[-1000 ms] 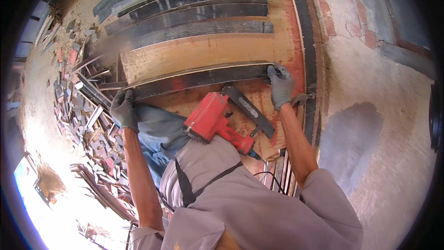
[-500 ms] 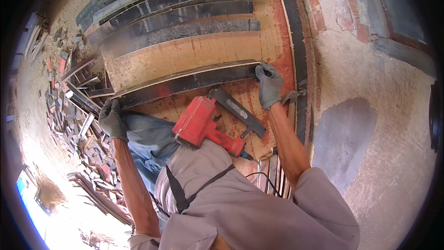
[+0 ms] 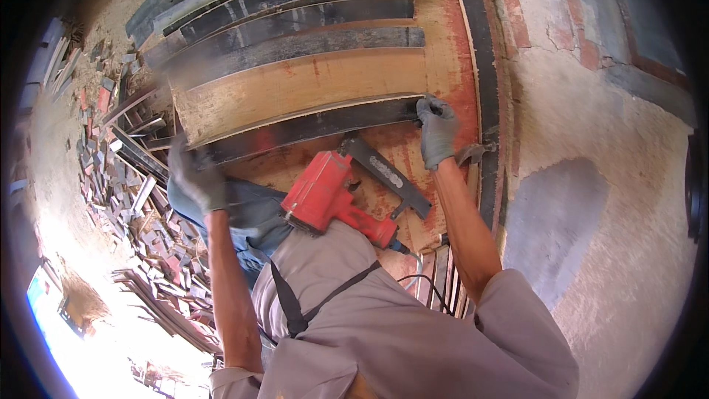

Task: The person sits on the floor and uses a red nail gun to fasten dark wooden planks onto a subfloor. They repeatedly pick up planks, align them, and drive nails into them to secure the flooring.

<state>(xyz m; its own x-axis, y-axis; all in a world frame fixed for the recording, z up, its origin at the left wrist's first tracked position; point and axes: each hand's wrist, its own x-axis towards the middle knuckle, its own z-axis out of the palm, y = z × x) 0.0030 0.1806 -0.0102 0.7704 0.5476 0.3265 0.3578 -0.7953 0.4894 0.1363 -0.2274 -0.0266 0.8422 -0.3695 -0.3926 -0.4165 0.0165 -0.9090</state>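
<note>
A long dark wooden strip [image 3: 317,127] with a pale edge lies crosswise over the worn plywood board [image 3: 295,77] in front of me. My right hand [image 3: 438,131], in a grey glove, has its fingers closed around the strip's right end. My left hand [image 3: 198,181], gloved too, is at the strip's left end, and motion smears its fingers; whether it touches the wood cannot be made out. Between my arms, a red nail gun [image 3: 317,196] with a black magazine [image 3: 388,177] rests near my lap, its hose connector pointing right.
Several dark strips [image 3: 310,41] lie across the board's far part. A long dark beam [image 3: 484,66] runs along its right side, with a metal tool head [image 3: 474,152] beside my right wrist. Wood offcuts [image 3: 148,214] are heaped at the left. A rough wall [image 3: 554,111] rises at right.
My left hand has moved slightly right and nearer to me, from gripping the strip's left end to a blur. The right hand still holds its end. The whole view has shifted a little.
</note>
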